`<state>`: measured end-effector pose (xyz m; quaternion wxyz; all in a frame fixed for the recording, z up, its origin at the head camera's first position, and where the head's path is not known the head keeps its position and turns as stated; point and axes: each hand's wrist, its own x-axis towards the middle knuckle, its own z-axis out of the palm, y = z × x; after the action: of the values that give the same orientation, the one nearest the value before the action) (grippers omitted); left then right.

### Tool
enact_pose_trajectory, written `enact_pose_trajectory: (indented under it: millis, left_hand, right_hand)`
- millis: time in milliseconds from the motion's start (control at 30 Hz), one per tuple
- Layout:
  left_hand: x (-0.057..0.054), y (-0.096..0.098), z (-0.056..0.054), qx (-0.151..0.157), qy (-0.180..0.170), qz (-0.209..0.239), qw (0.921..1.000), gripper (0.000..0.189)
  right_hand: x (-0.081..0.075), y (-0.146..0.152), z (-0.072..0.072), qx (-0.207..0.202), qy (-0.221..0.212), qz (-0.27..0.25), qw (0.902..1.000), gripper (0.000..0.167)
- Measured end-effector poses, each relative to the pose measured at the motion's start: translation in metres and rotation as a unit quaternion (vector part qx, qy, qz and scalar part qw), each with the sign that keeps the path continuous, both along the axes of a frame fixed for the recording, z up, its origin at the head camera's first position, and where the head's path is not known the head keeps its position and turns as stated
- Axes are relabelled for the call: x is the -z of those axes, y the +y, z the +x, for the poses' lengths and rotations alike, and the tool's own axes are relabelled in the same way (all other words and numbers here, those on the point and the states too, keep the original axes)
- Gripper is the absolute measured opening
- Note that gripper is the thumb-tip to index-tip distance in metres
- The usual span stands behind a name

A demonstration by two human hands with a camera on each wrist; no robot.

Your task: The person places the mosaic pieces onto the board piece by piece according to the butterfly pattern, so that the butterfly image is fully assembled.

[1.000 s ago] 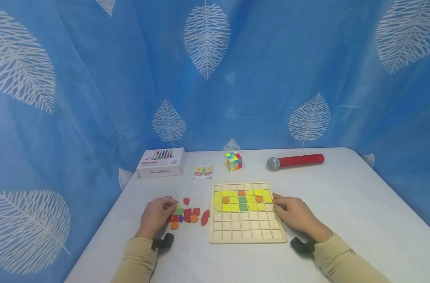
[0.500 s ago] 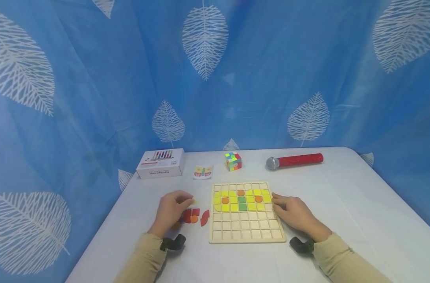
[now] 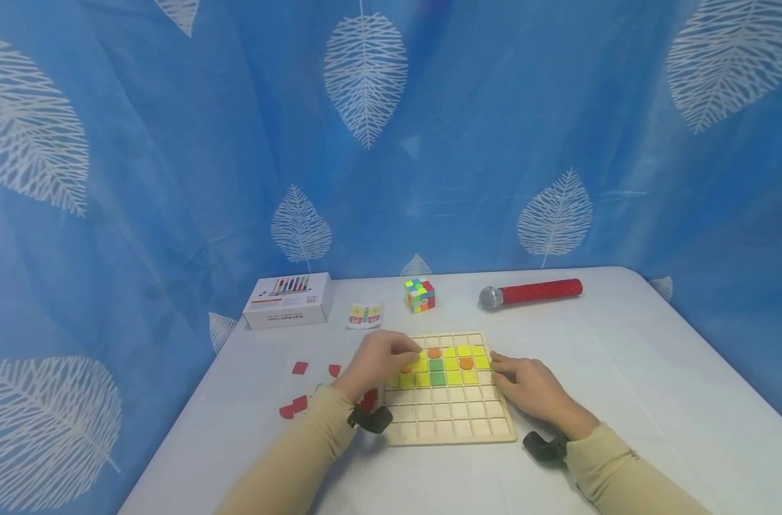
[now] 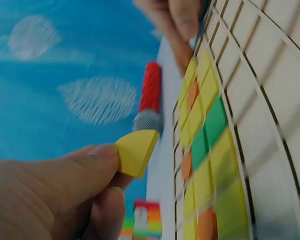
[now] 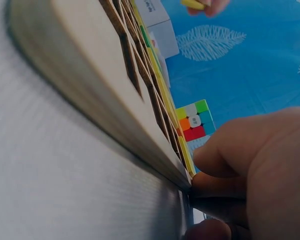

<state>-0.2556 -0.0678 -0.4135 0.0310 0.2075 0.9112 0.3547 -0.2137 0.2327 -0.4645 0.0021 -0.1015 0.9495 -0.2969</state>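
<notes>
Left hand [image 3: 380,363]: narrow pinch, thumb and index finger on a flat yellow piece with one curved side [image 4: 135,154] (material unclear). Piece is tilted, plain-faced, most of it clear of the fingertips, held over the upper left of the pale wooden grid board [image 3: 442,413]. Right hand [image 3: 534,390]: thumb and fingers grip the board's right edge. Board's upper rows carry yellow tiles [image 3: 464,351], orange discs [image 3: 466,364], green squares [image 3: 436,365]; lower rows bare. Red flat pieces [image 3: 300,368] lie left of the board, multicoloured puzzle cube [image 3: 419,296] beyond it.
</notes>
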Motion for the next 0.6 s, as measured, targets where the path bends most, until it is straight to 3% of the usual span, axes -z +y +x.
enact_pose_trajectory:
  millis: [100, 267, 467, 600]
  left_hand:
    - [-0.003, 0.027, -0.006, 0.051, 0.033, -0.048, 0.9970, 0.014]
    - [-0.004, 0.067, -0.013, 0.121, 0.075, -0.111, 0.9836, 0.013]
    - [0.004, 0.101, -0.024, 0.194, 0.080, -0.138, 0.9679, 0.012]
    - [0.013, 0.114, -0.030, 0.217, 0.090, -0.149, 0.9605, 0.012]
  right_hand:
    - [0.001, 0.002, -0.001, -0.001, 0.002, -0.006, 1.0000, 0.039]
    - [0.004, 0.003, -0.002, -0.008, 0.008, -0.013, 0.9998, 0.039]
    - [0.004, 0.008, -0.003, -0.011, 0.034, -0.013, 0.9993, 0.034]
    - [0.004, 0.009, -0.003, -0.016, 0.044, -0.020, 0.9987, 0.035]
